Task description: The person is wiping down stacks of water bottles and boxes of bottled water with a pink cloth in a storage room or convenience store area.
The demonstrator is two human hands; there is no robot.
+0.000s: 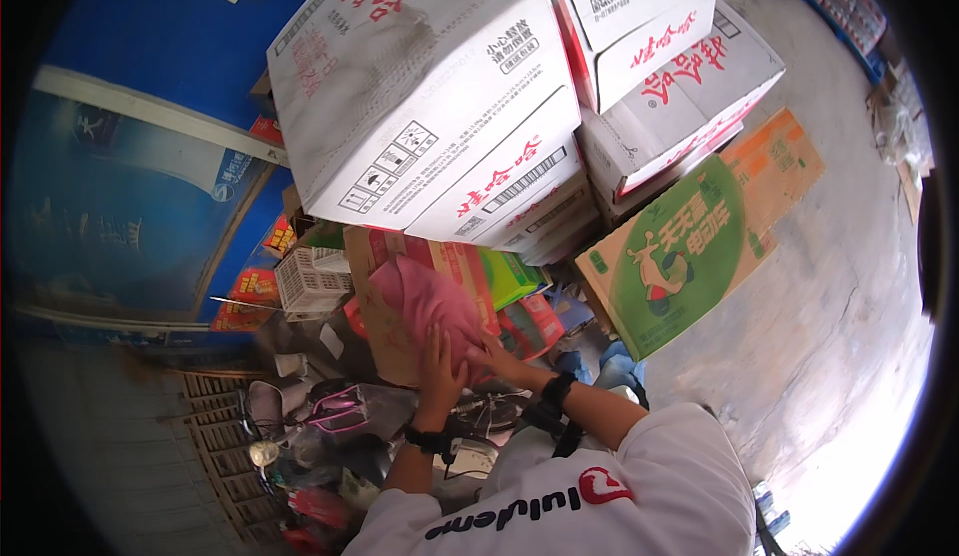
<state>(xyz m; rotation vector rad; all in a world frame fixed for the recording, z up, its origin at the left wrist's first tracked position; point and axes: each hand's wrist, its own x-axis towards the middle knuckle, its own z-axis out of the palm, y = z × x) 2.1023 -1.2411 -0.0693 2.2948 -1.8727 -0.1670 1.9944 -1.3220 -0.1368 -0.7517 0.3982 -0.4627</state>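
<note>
A bunched pink cloth (pixel 425 296) lies over the top of a brown and red cardboard box (pixel 372 341) in front of me. My left hand (pixel 438 368) presses against the cloth's near part, fingers pointing away from me and gathered on it. Beside it my right hand (pixel 486 358) grips the cloth's near right edge, some of its fingers hidden in the folds. Both wrists wear black bands. To the right of the cloth sit a green package (pixel 511 274) and a red package (pixel 534 324).
Large white cartons (pixel 430 106) are stacked just beyond. A flattened green and brown cardboard sheet (pixel 689 246) leans at the right. On the left are a white plastic basket (pixel 312 281), a blue panelled wall (pixel 150 46), a wooden slatted rack (pixel 225 456) and pink-handled scissors (pixel 338 409).
</note>
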